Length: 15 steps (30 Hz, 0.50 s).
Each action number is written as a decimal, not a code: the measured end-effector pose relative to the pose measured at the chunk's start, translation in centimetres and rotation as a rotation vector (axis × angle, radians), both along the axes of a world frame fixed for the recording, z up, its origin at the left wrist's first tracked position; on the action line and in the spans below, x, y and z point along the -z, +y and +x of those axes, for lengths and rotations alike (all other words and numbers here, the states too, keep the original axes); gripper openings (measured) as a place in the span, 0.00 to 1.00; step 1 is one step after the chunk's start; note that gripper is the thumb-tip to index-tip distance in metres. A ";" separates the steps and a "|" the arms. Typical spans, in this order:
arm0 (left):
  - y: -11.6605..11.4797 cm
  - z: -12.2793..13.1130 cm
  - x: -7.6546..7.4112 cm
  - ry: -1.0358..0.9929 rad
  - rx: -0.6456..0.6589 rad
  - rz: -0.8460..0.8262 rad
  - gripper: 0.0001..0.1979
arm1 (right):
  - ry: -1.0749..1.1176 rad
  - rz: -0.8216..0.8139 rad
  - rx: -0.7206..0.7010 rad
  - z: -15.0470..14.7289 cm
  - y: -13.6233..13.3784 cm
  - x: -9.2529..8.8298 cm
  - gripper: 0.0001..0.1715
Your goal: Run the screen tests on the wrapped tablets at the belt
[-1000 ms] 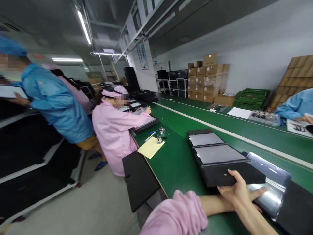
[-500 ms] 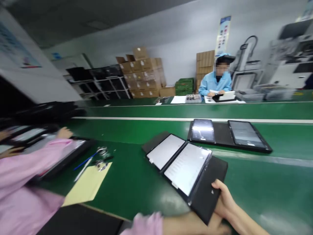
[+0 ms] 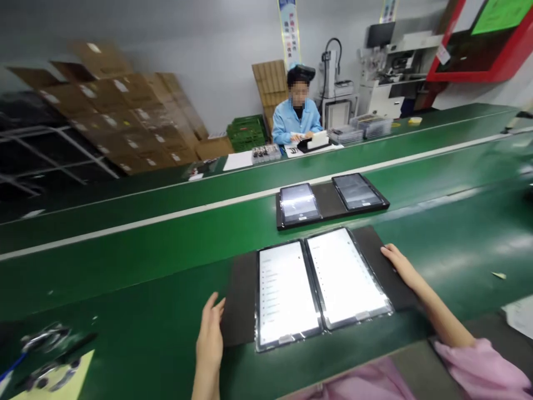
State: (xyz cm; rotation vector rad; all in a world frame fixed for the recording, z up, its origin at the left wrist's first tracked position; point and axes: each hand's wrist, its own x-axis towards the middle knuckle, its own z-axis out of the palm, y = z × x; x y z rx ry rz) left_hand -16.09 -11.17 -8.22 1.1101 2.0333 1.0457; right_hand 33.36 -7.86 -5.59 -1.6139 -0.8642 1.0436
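A black foam tray [image 3: 240, 297] lies on the green bench in front of me, bearing two lit tablets side by side, the left one [image 3: 287, 294] and the right one [image 3: 345, 278]. At the tray's left edge is my left hand [image 3: 210, 333], fingers apart, beside or lightly touching it. My right hand [image 3: 402, 268] has its fingers over the tray's right edge, gripping it. Behind stands a second black tray [image 3: 328, 201] with a tablet [image 3: 300, 203] and another tablet [image 3: 358, 191] on it.
Yellow paper [image 3: 69, 383], a blue pen [image 3: 14, 365] and metal rings [image 3: 48, 336] lie at the lower left. Across the green line [image 3: 179, 244] a person in blue [image 3: 296, 119] sits at work. A paper [image 3: 520, 316] is at the right edge.
The view has swung right. The tray with two tablets has come down onto the bench and turned squarer to me. My left hand has moved to its left edge.
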 end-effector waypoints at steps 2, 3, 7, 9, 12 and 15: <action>-1.1 0.8 -0.2 0.031 -0.011 -0.056 0.39 | -0.239 0.017 -0.041 -0.3 0.1 0.4 0.17; -2.0 1.0 -0.4 0.069 -0.019 -0.092 0.38 | -0.321 0.018 -0.075 -0.4 -0.2 0.8 0.16; -4.6 1.4 -1.4 0.266 -0.038 -0.197 0.44 | -0.549 -0.001 -0.215 -1.7 -1.1 2.0 0.12; -4.5 1.6 -1.5 0.387 -0.036 -0.187 0.42 | -0.699 -0.056 -0.286 -2.5 -0.9 2.0 0.12; -3.3 1.7 -1.1 0.454 -0.043 -0.173 0.37 | -0.974 -0.044 -0.347 -3.8 -0.7 1.3 0.12; -2.4 1.4 -0.2 0.465 -0.075 -0.131 0.34 | -1.158 0.190 -0.354 -5.9 -1.4 -0.2 0.20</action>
